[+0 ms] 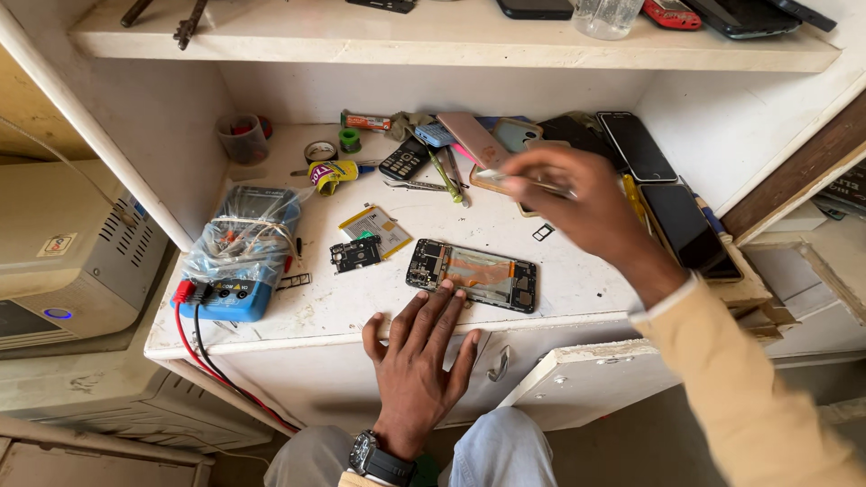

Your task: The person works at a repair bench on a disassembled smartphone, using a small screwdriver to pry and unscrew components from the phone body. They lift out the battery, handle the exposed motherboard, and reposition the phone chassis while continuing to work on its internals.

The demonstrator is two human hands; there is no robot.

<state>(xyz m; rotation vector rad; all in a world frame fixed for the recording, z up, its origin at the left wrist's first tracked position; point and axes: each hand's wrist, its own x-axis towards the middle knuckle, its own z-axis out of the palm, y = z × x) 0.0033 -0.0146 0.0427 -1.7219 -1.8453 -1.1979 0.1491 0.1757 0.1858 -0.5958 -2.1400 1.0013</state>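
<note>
An opened phone (pixel 472 275), its back off and its boards bare, lies flat near the front edge of the white worktop (pixel 577 284); the left hand (pixel 418 356) rests open at that edge, fingers spread, its fingertips touching the phone's near side; the right hand (pixel 577 194) hovers above and behind the phone, blurred, closed on a thin tool (pixel 523 182) whose kind is hard to make out; a loose circuit board (pixel 354 253) and a yellow battery (pixel 374 225) lie just left of the phone; a blue meter (pixel 236 257), wrapped in plastic, sits further left; several phones behind the right hand are partly hidden.
</note>
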